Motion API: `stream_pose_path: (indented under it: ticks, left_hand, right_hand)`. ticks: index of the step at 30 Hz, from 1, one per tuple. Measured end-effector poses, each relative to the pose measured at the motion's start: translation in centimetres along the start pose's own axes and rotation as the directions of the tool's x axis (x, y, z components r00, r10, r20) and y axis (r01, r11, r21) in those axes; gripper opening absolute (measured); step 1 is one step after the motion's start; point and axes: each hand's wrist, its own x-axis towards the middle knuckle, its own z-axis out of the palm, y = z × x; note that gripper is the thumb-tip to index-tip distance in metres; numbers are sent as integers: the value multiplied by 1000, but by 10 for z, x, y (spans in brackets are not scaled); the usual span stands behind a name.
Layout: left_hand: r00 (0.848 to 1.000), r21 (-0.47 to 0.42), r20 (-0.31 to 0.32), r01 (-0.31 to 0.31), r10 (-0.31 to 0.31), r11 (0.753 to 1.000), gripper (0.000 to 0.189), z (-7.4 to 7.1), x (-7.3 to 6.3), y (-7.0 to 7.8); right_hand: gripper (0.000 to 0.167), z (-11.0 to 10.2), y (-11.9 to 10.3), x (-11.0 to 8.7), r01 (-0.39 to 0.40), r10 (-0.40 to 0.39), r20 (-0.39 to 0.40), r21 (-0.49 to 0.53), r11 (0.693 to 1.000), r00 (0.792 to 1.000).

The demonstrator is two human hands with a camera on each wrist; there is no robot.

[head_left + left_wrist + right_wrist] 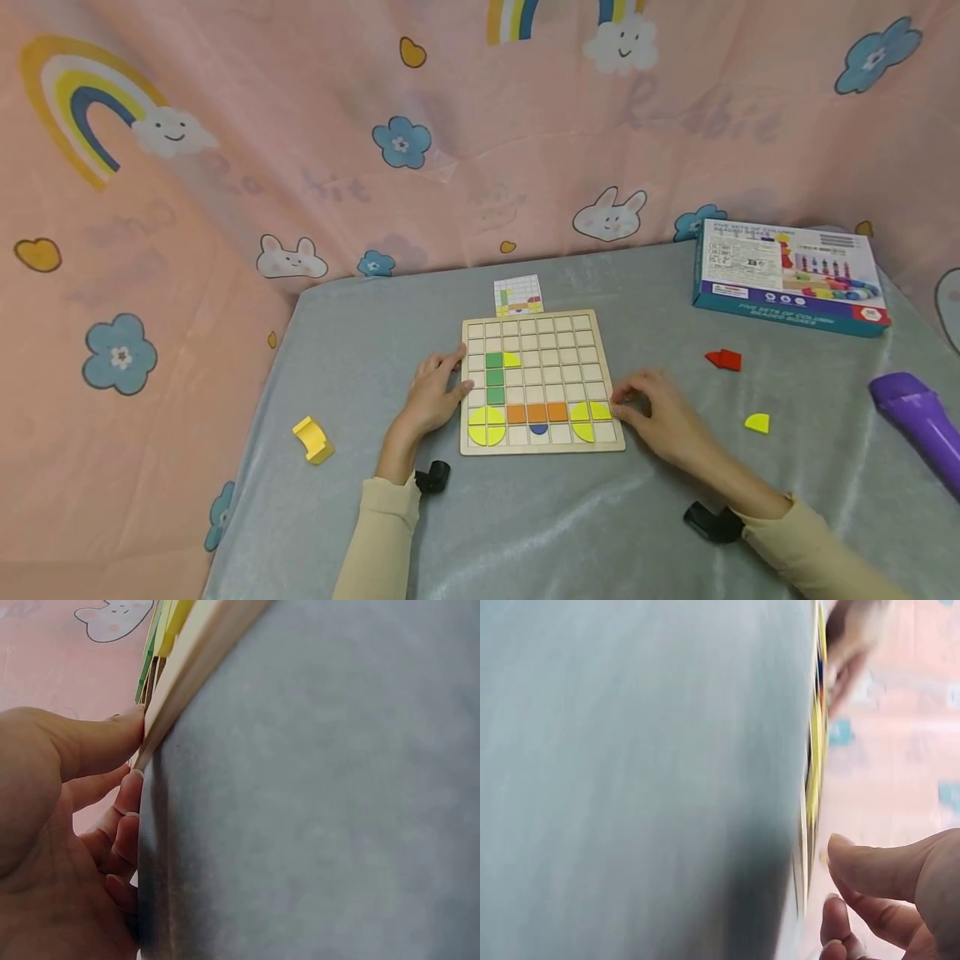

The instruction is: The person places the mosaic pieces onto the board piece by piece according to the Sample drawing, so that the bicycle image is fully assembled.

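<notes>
A wooden grid board (558,342) lies on the grey cloth, holding green squares (495,377), orange squares (536,412), a blue half circle (538,429) and yellow quarter circles (486,426). The four at its lower left form a full disc; at the lower right, three yellow quarters (581,432) leave one corner bare. My left hand (435,392) grips the board's left edge, its thumb (112,739) on top. Beside the right edge, my right hand (660,412) has loosely bent fingers, with no piece visible between thumb and index finger (877,870).
Behind the board lies a printed pattern card (517,296). Red pieces (725,360) and a loose yellow quarter circle (757,422) are on the right, near a purple object (918,425). A toy box (787,279) lies at the back right, a yellow arch block (312,439) at the left.
</notes>
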Motion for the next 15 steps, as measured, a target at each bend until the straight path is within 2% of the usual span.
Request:
stream_pose_path:
  ticks: [8, 15]
  left_hand:
    - [1000, 2, -1, 0, 0, 1000, 63, 0, 0, -1]
    - [1000, -4, 1, 2, -2, 1000, 63, 0, 0, -1]
  right_hand:
    - [17, -50, 46, -8, -69, 66, -40, -62, 996, 997]
    - [14, -74, 82, -28, -111, 106, -58, -93, 989, 993]
